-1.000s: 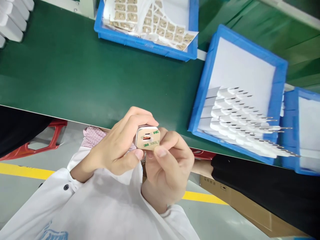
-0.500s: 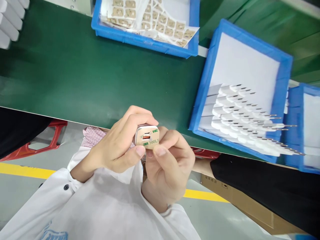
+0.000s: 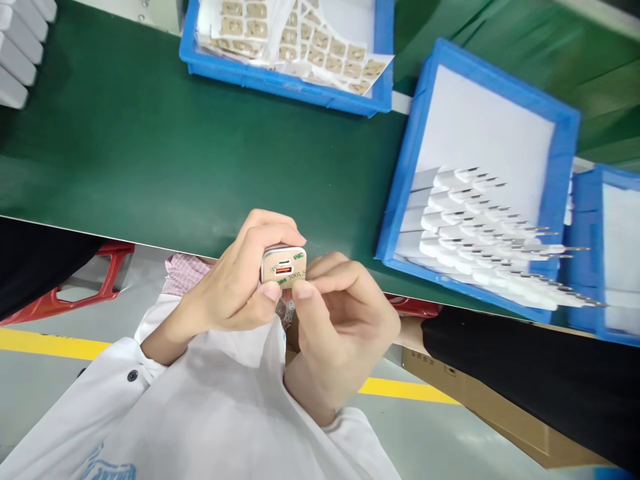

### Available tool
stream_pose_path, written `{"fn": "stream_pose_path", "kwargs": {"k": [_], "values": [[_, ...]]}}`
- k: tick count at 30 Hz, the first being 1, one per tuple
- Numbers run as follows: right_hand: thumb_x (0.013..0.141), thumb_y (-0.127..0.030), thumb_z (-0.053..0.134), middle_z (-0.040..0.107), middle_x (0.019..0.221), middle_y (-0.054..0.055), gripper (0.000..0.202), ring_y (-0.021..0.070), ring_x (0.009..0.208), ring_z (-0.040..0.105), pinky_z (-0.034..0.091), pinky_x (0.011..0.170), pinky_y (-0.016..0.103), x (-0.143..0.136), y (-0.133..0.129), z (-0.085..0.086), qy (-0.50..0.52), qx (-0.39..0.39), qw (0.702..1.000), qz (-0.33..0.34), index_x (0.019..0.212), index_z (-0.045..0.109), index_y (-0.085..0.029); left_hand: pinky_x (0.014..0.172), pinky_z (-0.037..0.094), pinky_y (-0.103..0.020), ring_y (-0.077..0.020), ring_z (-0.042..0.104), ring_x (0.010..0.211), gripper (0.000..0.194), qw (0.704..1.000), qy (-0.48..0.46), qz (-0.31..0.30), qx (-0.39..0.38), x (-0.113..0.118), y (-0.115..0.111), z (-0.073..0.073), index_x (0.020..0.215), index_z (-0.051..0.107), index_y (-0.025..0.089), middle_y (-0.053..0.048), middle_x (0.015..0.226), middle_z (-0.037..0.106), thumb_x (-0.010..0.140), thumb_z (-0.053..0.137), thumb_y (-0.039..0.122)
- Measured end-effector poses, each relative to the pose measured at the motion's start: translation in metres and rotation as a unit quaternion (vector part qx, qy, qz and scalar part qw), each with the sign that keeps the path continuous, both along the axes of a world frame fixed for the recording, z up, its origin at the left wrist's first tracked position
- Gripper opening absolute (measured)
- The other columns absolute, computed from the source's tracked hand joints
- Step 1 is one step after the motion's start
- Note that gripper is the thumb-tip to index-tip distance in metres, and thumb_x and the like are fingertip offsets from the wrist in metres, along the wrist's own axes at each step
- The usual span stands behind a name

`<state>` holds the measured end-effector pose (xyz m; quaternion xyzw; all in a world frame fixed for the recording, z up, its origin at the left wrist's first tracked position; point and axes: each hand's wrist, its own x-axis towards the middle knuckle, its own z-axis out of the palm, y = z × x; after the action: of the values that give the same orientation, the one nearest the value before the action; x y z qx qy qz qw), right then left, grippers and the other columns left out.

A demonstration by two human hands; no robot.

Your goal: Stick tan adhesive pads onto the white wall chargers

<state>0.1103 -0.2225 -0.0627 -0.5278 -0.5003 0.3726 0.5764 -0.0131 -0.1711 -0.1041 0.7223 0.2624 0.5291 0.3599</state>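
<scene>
Left hand (image 3: 230, 283): fingers (image 3: 270, 230) arched forward, left thumb (image 3: 271, 291) opposing from below; holding grip. Right hand (image 3: 350, 327): right thumb (image 3: 303, 291) extended, tip close to bent index finger (image 3: 340, 275); pinch closure unclear. Right thumb tip just right of left thumb tip. Wrists lie below the fingers.

Green "3M" (image 3: 299, 256) on tan label (image 3: 296, 265), above right of orange slot (image 3: 283, 271); second "3M" (image 3: 282, 281) below slot, partly covered; characters (image 3: 297, 274) right of slot blurred.

Charger (image 3: 283, 271) in left grip (image 3: 233, 283), right grip (image 3: 345, 327) at sticker (image 3: 299, 274)
</scene>
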Motion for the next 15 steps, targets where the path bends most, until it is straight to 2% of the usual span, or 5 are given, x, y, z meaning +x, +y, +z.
{"fn": "stream_pose_path", "kwargs": {"k": [5,7,9,11,15], "values": [[0.089,-0.032,0.073,0.043,0.061,-0.007,0.040,0.0091,0.057,0.039,0.032,0.053,0.026,0.015,0.013,-0.005,-0.193,-0.055,0.976,-0.086,0.063,0.045,-0.021,0.087,0.051,-0.037,-0.0207,0.055,0.105,0.034,0.999,-0.024,-0.005,-0.040,-0.002,0.010,-0.016,0.126,0.044,0.023,-0.008,0.117,0.050,0.104,0.037,0.046],[0.091,-0.040,0.069,0.046,0.062,-0.007,0.035,0.0095,0.058,0.043,0.035,0.055,0.026,0.017,0.021,-0.011,-0.181,-0.076,0.977,-0.083,0.069,0.048,-0.022,0.090,0.050,-0.038,-0.0222,0.054,0.105,0.040,0.996,-0.036,-0.028,-0.075,-0.001,0.014,-0.024,0.126,0.045,0.023,-0.009,0.118,0.050,0.102,0.037,0.053],[0.087,-0.045,0.070,0.050,0.066,-0.008,0.031,0.0094,0.057,0.046,0.037,0.053,0.024,0.013,0.027,-0.019,-0.132,-0.096,0.986,-0.041,0.080,0.050,-0.023,0.088,0.049,-0.038,-0.0225,0.054,0.102,0.048,0.991,-0.054,-0.059,-0.107,0.003,0.015,-0.030,0.126,0.046,0.023,-0.008,0.118,0.050,0.100,0.035,0.061],[0.083,-0.048,0.073,0.047,0.067,-0.009,0.037,0.0085,0.054,0.043,0.035,0.050,0.023,0.006,0.031,-0.027,-0.097,-0.106,0.990,0.003,0.083,0.045,-0.024,0.082,0.048,-0.035,-0.0211,0.053,0.095,0.053,0.986,-0.074,-0.081,-0.129,0.007,0.014,-0.033,0.125,0.047,0.024,-0.007,0.117,0.049,0.098,0.034,0.067],[0.095,-0.054,0.055,0.042,0.064,-0.008,0.039,0.0084,0.053,0.039,0.033,0.050,0.023,0.002,0.033,-0.040,-0.065,-0.105,0.991,0.049,0.077,0.037,-0.025,0.078,0.047,-0.034,-0.0203,0.053,0.092,0.055,0.985,-0.096,-0.072,-0.122,0.011,0.013,-0.036,0.125,0.048,0.025,-0.007,0.116,0.049,0.096,0.035,0.069]]}}
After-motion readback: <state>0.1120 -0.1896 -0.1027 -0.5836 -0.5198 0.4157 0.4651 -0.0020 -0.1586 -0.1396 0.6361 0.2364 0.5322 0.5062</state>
